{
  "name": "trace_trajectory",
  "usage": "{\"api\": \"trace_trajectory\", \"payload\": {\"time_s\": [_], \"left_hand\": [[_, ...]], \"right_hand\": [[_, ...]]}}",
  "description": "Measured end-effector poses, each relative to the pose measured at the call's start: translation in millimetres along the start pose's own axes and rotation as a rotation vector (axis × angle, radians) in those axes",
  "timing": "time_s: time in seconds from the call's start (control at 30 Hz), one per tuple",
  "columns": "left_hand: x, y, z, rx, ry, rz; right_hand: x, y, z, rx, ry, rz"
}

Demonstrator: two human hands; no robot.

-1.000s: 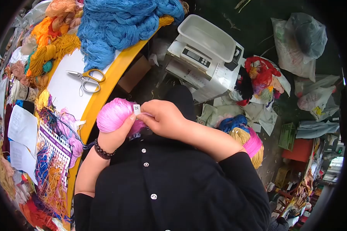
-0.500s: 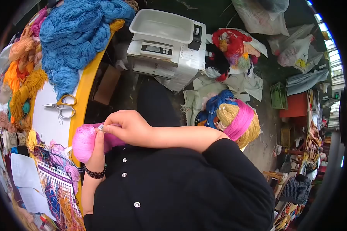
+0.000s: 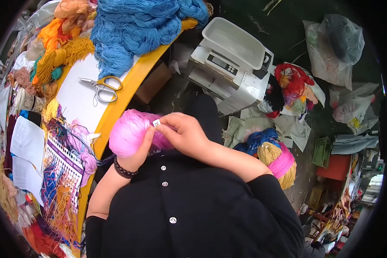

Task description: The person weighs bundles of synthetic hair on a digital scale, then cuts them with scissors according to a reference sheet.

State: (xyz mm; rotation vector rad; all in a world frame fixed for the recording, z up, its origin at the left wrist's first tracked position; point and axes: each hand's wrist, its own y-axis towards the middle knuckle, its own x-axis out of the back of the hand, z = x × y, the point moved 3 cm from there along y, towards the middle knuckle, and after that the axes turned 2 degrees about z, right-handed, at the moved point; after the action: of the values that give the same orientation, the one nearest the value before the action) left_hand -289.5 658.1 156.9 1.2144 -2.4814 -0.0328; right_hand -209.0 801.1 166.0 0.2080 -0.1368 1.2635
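Note:
A bright pink skein of thread is in my left hand, whose thumb points up along its near side. My right hand is closed in a pinch on a small white tag with dark printed marks, too small to read. My left thumb tip is close to the tag's lower edge. More pink thread shows behind both hands, partly hidden by them. On the table beside the skein lie scissors with yellow and grey handles.
A yellow-edged table at left bears a large blue yarn heap, orange yarn, papers and a thread sample card. Beyond my knees stands a scale. Yarn bundles and plastic bags are at right.
My view has turned and shifted, so the table and scale appear farther right. Both hands still hold the pink skein and the tag, and the tag's printed face now shows more clearly.

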Motion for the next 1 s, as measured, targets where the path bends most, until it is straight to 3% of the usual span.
{"api": "trace_trajectory", "payload": {"time_s": [0.03, 0.1, 0.17, 0.23, 0.3, 0.37, 0.43, 0.47, 0.6, 0.67, 0.7, 0.8, 0.87, 0.9, 1.0], "left_hand": [[1.4, 0.6, 6.1, 0.156, -0.130, 0.048], [3.1, 6.1, 9.3, 0.457, -0.521, 0.177], [1.5, 3.3, 12.3, 0.615, -0.719, 0.254], [-3.4, 0.3, 12.7, 0.589, -0.654, 0.241], [-5.8, 3.1, -4.8, 0.022, -0.182, -0.057], [0.5, 2.5, 6.5, 0.060, -0.189, -0.062], [1.3, 5.0, 15.3, 0.545, -0.624, 0.216], [0.0, 4.8, 14.1, 0.623, -0.733, 0.264], [0.1, -0.6, 14.5, 0.530, -0.671, 0.282], [0.2, -4.2, 11.7, 0.281, -0.280, 0.123], [3.1, -2.5, 7.8, 0.175, -0.190, 0.173], [5.8, -2.8, 8.0, 0.285, -0.339, 0.225], [7.8, -2.7, 9.4, 0.271, -0.355, 0.212], [9.7, -2.8, 8.9, 0.269, -0.367, 0.186], [21.4, 0.4, 27.5, 0.285, -0.425, 0.154]], "right_hand": [[2.2, 0.5, 5.5, 0.179, -0.326, -0.021], [0.6, 0.8, 8.4, 0.240, -0.325, -0.071], [0.4, 0.1, 6.2, 0.215, -0.202, -0.067], [0.2, 0.3, 2.8, 0.098, -0.143, -0.031], [0.9, 0.1, -1.3, -0.021, -0.084, 0.002], [2.4, 0.8, 3.5, 0.171, -0.247, -0.007], [3.3, 1.3, 3.2, 0.246, -0.291, -0.030], [3.7, 1.1, 4.9, 0.322, -0.335, -0.054], [3.5, -2.6, 2.1, 0.078, -0.082, -0.008], [-3.4, -3.8, -15.2, -0.337, 0.364, 0.148], [-4.5, -4.1, -15.6, -0.331, 0.390, 0.156], [2.8, -11.1, -8.4, -0.437, 0.298, 0.163], [17.1, -14.6, -11.2, -0.331, 0.059, 0.149], [31.0, -15.6, -15.9, -0.373, 0.015, 0.125], [97.2, -24.4, -27.2, -0.353, -0.057, -0.117]]}}
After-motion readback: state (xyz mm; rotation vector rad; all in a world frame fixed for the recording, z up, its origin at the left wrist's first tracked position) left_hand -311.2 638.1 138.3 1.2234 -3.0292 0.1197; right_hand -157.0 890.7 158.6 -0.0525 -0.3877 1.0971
